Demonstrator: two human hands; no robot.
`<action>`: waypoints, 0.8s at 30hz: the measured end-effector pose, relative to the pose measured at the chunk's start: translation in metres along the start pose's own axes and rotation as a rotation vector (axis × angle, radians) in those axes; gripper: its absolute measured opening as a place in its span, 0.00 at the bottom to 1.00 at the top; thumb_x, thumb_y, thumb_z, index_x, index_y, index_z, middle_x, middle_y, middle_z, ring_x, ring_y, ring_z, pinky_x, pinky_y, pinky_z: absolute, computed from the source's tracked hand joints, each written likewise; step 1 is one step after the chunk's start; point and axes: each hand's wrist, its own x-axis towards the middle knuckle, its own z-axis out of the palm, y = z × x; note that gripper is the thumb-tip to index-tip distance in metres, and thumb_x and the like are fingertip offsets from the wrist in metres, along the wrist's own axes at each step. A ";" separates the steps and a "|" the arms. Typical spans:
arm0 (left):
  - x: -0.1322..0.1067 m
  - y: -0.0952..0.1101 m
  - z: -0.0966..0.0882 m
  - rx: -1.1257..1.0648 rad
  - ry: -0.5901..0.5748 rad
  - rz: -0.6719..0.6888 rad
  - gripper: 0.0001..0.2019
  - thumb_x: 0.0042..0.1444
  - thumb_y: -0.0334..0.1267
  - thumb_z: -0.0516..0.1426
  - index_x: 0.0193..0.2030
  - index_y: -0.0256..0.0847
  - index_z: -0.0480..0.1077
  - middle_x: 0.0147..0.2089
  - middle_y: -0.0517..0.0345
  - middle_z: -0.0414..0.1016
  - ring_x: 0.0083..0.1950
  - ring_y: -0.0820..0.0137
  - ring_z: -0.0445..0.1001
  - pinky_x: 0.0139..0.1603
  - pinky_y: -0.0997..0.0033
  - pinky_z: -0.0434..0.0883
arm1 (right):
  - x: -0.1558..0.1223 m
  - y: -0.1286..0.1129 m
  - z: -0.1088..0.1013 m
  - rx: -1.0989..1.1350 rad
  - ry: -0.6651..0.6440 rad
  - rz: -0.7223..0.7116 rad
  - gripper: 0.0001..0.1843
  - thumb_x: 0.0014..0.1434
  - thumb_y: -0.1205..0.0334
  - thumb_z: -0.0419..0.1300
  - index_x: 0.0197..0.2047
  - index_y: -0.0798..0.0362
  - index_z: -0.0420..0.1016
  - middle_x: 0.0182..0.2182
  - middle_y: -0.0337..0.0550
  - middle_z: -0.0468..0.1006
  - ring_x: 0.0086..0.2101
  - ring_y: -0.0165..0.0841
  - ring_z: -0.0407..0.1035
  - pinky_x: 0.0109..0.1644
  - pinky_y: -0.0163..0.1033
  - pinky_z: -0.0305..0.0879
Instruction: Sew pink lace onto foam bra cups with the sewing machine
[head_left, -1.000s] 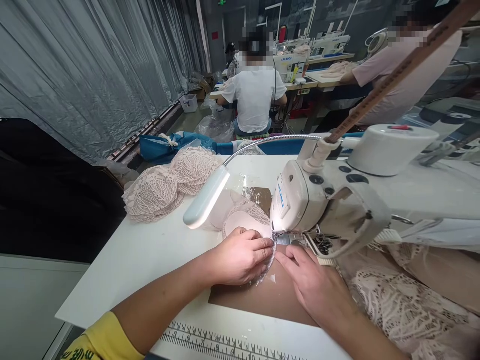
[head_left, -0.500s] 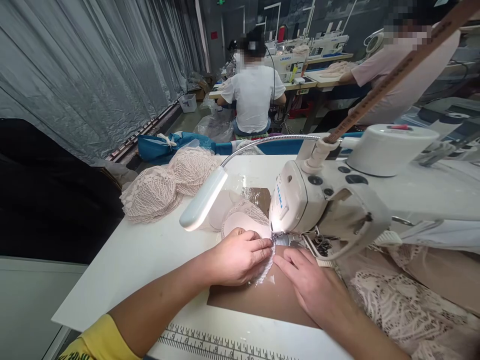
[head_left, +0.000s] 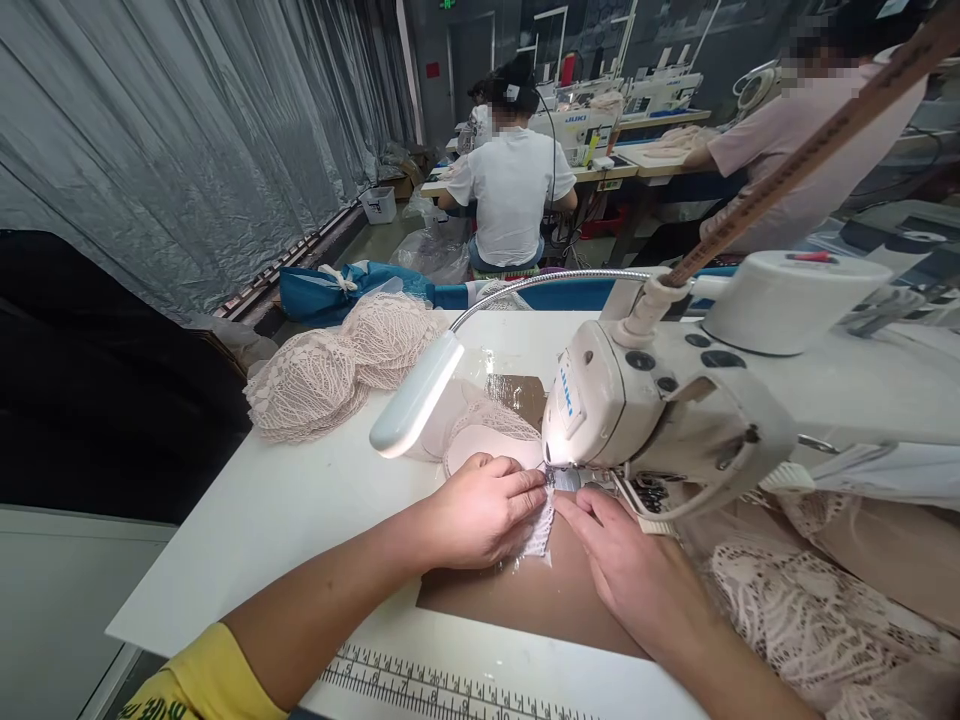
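A pale pink lace bra cup (head_left: 491, 445) lies under the head of a white sewing machine (head_left: 675, 400). My left hand (head_left: 480, 510) rests on the cup with its fingers curled and pressed down on the lace edge (head_left: 540, 535) just left of the needle. My right hand (head_left: 630, 570) lies flat on the brown plate (head_left: 517, 600), fingertips touching the same lace edge right below the presser foot. The needle area is partly hidden by the machine head.
Several finished lace cups (head_left: 337, 365) are piled at the table's far left. A gooseneck lamp (head_left: 416, 395) hangs over the work. More lace fabric (head_left: 810, 610) is heaped at the right. A printed ruler (head_left: 450, 690) runs along the near edge. Two people sit at machines behind.
The lace edge has slid slightly toward me from under the foot, and more white lace shows between my hands. Both hands stay pressed on it.
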 end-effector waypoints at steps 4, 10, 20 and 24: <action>-0.002 0.000 0.000 -0.013 0.032 0.013 0.19 0.63 0.39 0.49 0.59 0.36 0.64 0.61 0.48 0.67 0.55 0.61 0.65 0.52 0.61 0.63 | -0.004 0.003 -0.001 0.053 -0.015 -0.036 0.28 0.53 0.79 0.49 0.53 0.49 0.72 0.42 0.43 0.77 0.27 0.30 0.65 0.29 0.37 0.55; -0.001 0.000 0.000 -0.024 0.029 0.014 0.18 0.65 0.39 0.47 0.59 0.36 0.64 0.61 0.48 0.67 0.55 0.61 0.65 0.53 0.60 0.62 | -0.007 0.005 -0.002 0.106 -0.093 -0.064 0.28 0.54 0.78 0.49 0.54 0.46 0.71 0.42 0.43 0.75 0.36 0.34 0.67 0.31 0.36 0.57; 0.001 -0.004 0.002 0.009 0.037 0.014 0.17 0.64 0.38 0.48 0.58 0.36 0.64 0.59 0.47 0.68 0.55 0.61 0.65 0.53 0.60 0.62 | -0.008 0.003 0.006 0.046 -0.031 -0.006 0.28 0.55 0.77 0.49 0.55 0.46 0.71 0.42 0.44 0.75 0.32 0.32 0.66 0.35 0.38 0.59; -0.002 -0.004 0.000 0.000 0.034 0.043 0.16 0.65 0.37 0.48 0.56 0.37 0.66 0.58 0.47 0.68 0.54 0.61 0.65 0.53 0.60 0.62 | -0.009 0.005 0.000 0.090 -0.026 -0.079 0.28 0.53 0.77 0.50 0.53 0.47 0.73 0.40 0.44 0.75 0.37 0.34 0.66 0.35 0.37 0.58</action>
